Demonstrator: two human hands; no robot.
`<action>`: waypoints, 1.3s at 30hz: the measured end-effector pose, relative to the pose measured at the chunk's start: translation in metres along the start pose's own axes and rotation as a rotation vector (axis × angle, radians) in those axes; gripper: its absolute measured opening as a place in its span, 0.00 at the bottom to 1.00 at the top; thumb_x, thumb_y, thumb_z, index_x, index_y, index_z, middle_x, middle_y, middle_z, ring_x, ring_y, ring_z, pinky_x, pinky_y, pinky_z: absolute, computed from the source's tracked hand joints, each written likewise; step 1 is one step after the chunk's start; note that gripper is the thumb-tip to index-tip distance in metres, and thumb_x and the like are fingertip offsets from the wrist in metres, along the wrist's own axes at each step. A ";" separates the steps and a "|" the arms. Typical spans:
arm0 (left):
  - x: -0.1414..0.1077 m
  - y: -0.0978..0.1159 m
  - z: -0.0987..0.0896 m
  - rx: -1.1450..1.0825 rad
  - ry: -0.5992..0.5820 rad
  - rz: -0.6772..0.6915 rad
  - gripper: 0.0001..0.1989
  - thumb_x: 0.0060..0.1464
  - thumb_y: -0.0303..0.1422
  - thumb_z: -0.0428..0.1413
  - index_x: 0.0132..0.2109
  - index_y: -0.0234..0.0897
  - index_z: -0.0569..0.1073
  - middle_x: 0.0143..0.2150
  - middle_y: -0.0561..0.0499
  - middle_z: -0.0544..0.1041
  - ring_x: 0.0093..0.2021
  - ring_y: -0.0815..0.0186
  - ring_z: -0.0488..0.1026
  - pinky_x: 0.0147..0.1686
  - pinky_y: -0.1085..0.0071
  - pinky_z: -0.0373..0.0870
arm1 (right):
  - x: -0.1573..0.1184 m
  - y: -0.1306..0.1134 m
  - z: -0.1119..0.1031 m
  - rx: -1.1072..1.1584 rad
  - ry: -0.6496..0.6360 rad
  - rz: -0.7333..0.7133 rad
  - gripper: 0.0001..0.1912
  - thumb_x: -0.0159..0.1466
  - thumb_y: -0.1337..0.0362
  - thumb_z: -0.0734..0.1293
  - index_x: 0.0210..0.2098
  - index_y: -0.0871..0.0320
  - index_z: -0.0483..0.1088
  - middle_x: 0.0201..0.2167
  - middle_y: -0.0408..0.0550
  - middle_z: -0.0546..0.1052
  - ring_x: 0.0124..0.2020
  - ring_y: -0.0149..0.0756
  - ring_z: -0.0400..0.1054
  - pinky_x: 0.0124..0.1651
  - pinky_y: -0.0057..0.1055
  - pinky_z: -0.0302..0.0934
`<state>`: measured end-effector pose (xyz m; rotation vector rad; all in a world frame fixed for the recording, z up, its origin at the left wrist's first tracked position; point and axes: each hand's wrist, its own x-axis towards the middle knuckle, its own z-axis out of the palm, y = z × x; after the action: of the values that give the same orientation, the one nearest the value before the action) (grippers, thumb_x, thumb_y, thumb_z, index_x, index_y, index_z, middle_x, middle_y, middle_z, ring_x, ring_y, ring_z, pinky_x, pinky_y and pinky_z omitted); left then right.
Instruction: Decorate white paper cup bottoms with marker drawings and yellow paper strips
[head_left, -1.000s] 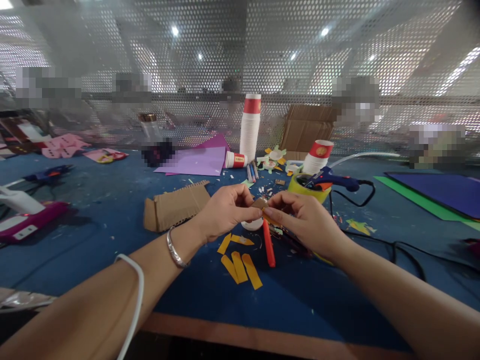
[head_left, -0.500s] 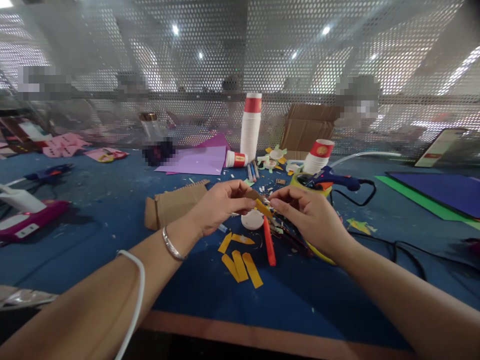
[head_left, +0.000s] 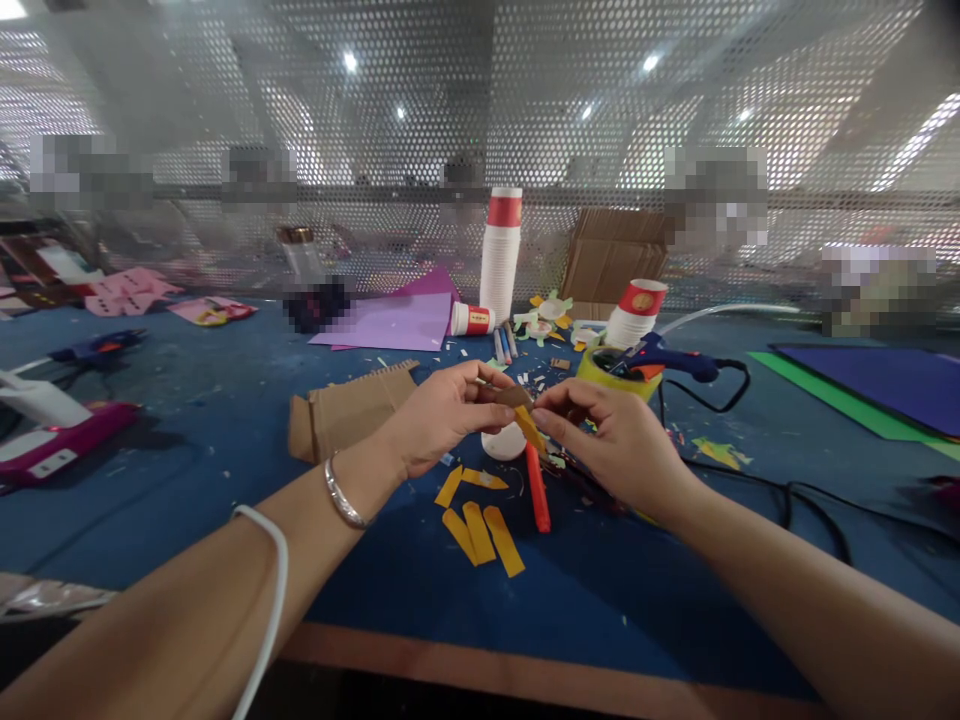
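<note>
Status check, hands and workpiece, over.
Left hand gripping brown cardboard piece. Right hand at its edge, by a yellow strip. Below: white lid-like disc, orange-red tool, loose yellow strips close by.

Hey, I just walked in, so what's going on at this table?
A person's left hand holds a small brown piece with a yellow strip against it. The right hand has its fingertips at the piece's edge; whether they grip it is unclear. Five more yellow strips lie on the blue table, near an orange-red stick-like object.
</note>
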<state>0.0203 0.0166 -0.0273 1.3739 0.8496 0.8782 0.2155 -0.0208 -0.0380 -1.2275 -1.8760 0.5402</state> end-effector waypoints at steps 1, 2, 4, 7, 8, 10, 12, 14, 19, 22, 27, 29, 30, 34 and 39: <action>0.001 -0.001 0.000 -0.014 0.031 -0.006 0.15 0.45 0.23 0.65 0.40 0.34 0.72 0.33 0.51 0.78 0.33 0.69 0.73 0.34 0.70 0.66 | 0.000 0.000 0.000 -0.011 0.010 -0.011 0.07 0.65 0.61 0.66 0.33 0.56 0.74 0.26 0.43 0.75 0.27 0.33 0.67 0.31 0.30 0.59; 0.001 -0.002 0.001 -0.027 0.059 -0.016 0.15 0.45 0.23 0.66 0.40 0.35 0.70 0.32 0.52 0.77 0.31 0.69 0.73 0.34 0.71 0.66 | 0.000 0.000 0.001 -0.024 0.019 -0.026 0.07 0.65 0.61 0.66 0.33 0.56 0.74 0.26 0.43 0.75 0.28 0.33 0.67 0.31 0.30 0.59; 0.002 -0.004 0.002 -0.056 0.096 -0.037 0.15 0.46 0.22 0.65 0.38 0.34 0.69 0.30 0.53 0.77 0.30 0.70 0.73 0.34 0.71 0.67 | 0.000 0.000 0.001 -0.047 0.037 -0.064 0.06 0.65 0.62 0.66 0.33 0.56 0.73 0.27 0.43 0.75 0.28 0.33 0.67 0.32 0.30 0.60; 0.001 -0.002 0.004 -0.081 0.093 -0.057 0.10 0.49 0.24 0.64 0.37 0.33 0.71 0.31 0.51 0.78 0.32 0.70 0.75 0.38 0.70 0.69 | 0.000 0.001 0.002 -0.065 0.051 -0.115 0.05 0.65 0.63 0.66 0.33 0.56 0.73 0.28 0.44 0.75 0.31 0.34 0.68 0.33 0.30 0.61; 0.001 -0.001 0.005 -0.082 0.084 -0.060 0.08 0.50 0.25 0.63 0.37 0.32 0.72 0.31 0.50 0.79 0.33 0.70 0.75 0.40 0.69 0.69 | 0.000 0.001 0.002 -0.067 0.050 -0.128 0.05 0.65 0.63 0.66 0.33 0.56 0.72 0.29 0.44 0.75 0.32 0.35 0.69 0.34 0.30 0.61; 0.000 0.001 0.005 -0.081 0.063 -0.065 0.08 0.51 0.28 0.64 0.39 0.31 0.74 0.33 0.49 0.79 0.34 0.69 0.75 0.42 0.68 0.69 | -0.001 0.003 0.003 -0.073 0.050 -0.149 0.04 0.64 0.64 0.67 0.33 0.56 0.72 0.30 0.44 0.76 0.32 0.35 0.68 0.34 0.30 0.61; 0.000 0.002 0.004 -0.078 0.045 -0.071 0.11 0.50 0.31 0.65 0.40 0.31 0.74 0.35 0.48 0.80 0.36 0.68 0.75 0.43 0.68 0.68 | -0.001 0.004 0.004 -0.082 0.053 -0.173 0.03 0.64 0.65 0.67 0.33 0.56 0.72 0.30 0.45 0.75 0.33 0.35 0.68 0.35 0.31 0.61; -0.001 0.003 0.004 -0.065 0.036 -0.070 0.15 0.48 0.32 0.67 0.41 0.32 0.74 0.35 0.48 0.80 0.36 0.68 0.75 0.42 0.68 0.67 | -0.001 0.004 0.005 -0.090 0.052 -0.194 0.02 0.64 0.66 0.67 0.34 0.56 0.72 0.31 0.45 0.75 0.33 0.35 0.68 0.36 0.31 0.62; 0.000 0.002 0.003 -0.056 0.044 -0.057 0.19 0.45 0.33 0.69 0.42 0.33 0.73 0.35 0.48 0.80 0.36 0.67 0.75 0.42 0.67 0.65 | -0.002 0.003 0.005 -0.096 0.039 -0.221 0.03 0.64 0.65 0.68 0.33 0.56 0.71 0.31 0.45 0.75 0.34 0.36 0.68 0.37 0.32 0.62; 0.000 0.002 0.002 -0.128 0.034 -0.060 0.20 0.44 0.31 0.70 0.43 0.33 0.72 0.39 0.47 0.81 0.40 0.65 0.76 0.45 0.65 0.65 | -0.002 0.002 0.002 -0.093 0.048 -0.218 0.04 0.66 0.64 0.67 0.34 0.56 0.72 0.31 0.46 0.75 0.34 0.36 0.68 0.36 0.32 0.62; 0.003 0.003 -0.003 -0.221 -0.006 -0.086 0.16 0.45 0.27 0.68 0.41 0.32 0.75 0.41 0.46 0.81 0.42 0.66 0.76 0.51 0.65 0.66 | 0.000 0.004 -0.010 -0.146 0.100 -0.227 0.06 0.67 0.63 0.65 0.34 0.55 0.72 0.30 0.45 0.74 0.34 0.37 0.69 0.37 0.32 0.61; 0.005 0.003 -0.005 -0.238 -0.021 -0.089 0.14 0.46 0.26 0.68 0.41 0.32 0.76 0.41 0.46 0.81 0.42 0.65 0.77 0.52 0.64 0.66 | 0.002 0.006 -0.020 -0.215 0.141 -0.254 0.06 0.67 0.64 0.65 0.34 0.54 0.71 0.30 0.46 0.75 0.34 0.37 0.69 0.39 0.33 0.61; 0.005 0.003 -0.005 -0.244 -0.023 -0.089 0.13 0.47 0.26 0.67 0.41 0.32 0.76 0.41 0.46 0.81 0.42 0.65 0.77 0.52 0.64 0.66 | 0.003 0.008 -0.027 -0.258 0.170 -0.264 0.05 0.67 0.64 0.65 0.34 0.54 0.71 0.30 0.46 0.75 0.35 0.38 0.69 0.40 0.34 0.61; 0.007 0.002 -0.008 -0.276 -0.003 -0.099 0.10 0.51 0.27 0.64 0.42 0.32 0.76 0.39 0.46 0.81 0.42 0.65 0.78 0.51 0.65 0.67 | 0.010 0.022 -0.058 -0.489 0.352 -0.191 0.04 0.65 0.65 0.66 0.34 0.56 0.72 0.32 0.50 0.76 0.32 0.37 0.68 0.37 0.34 0.60; 0.008 0.001 -0.010 -0.288 -0.005 -0.084 0.09 0.52 0.28 0.65 0.40 0.33 0.75 0.42 0.44 0.81 0.42 0.66 0.78 0.48 0.68 0.68 | 0.020 0.045 -0.097 -0.776 0.417 0.045 0.02 0.61 0.66 0.70 0.33 0.57 0.74 0.31 0.53 0.77 0.33 0.40 0.67 0.40 0.36 0.57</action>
<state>0.0149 0.0285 -0.0269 1.0824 0.7399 0.8932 0.3150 0.0099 -0.0064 -1.7047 -1.7282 -0.4579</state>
